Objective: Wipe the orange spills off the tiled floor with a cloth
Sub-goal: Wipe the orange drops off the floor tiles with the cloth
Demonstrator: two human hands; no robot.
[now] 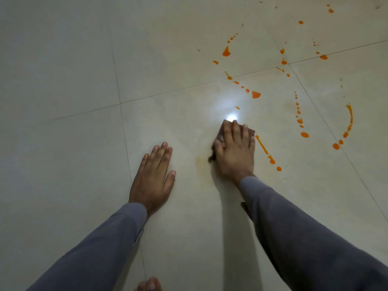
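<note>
Large, glossy cream tiles are covering the floor (pixel 63 59), with thin dark grout lines (pixel 168 90) crossing between them. A bright white glare (pixel 231 117) is reflecting off one tile, while the left side is lying dimmer.

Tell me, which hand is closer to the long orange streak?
Right. The right hand, pressing the cloth, lies just beside the streak; the left hand rests flat much farther off.
</note>
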